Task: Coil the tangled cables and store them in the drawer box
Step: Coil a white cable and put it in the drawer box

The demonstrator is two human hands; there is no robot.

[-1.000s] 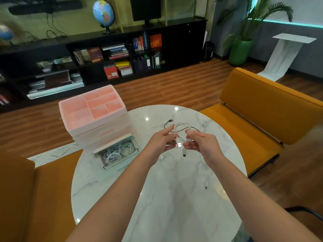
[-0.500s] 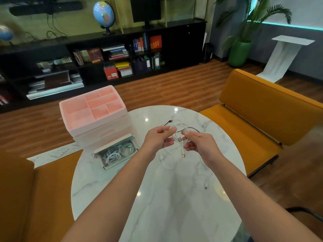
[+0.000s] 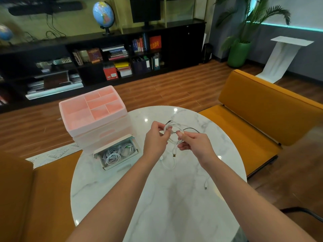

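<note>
Both hands hold a white cable coil (image 3: 174, 125) above the round marble table (image 3: 157, 198). My left hand (image 3: 156, 138) pinches the coil's left side. My right hand (image 3: 193, 143) pinches its right side, and a plug end hangs below between the hands. A second white cable (image 3: 168, 163) lies on the table under the hands. A black cable (image 3: 191, 129) lies behind the coil. The pink drawer box (image 3: 94, 117) stands at the table's left edge, its bottom drawer (image 3: 117, 152) pulled out with several coiled white cables inside.
Another white cable end (image 3: 206, 185) lies on the table at the right. Orange benches (image 3: 258, 116) flank the table on the right and left. A black bookshelf (image 3: 104, 55) runs along the back wall, past a stretch of wood floor.
The hands have risen slightly and drawn the white cable into a fuller loop between them. The hanging plug end now dangles lower under the coil.
</note>
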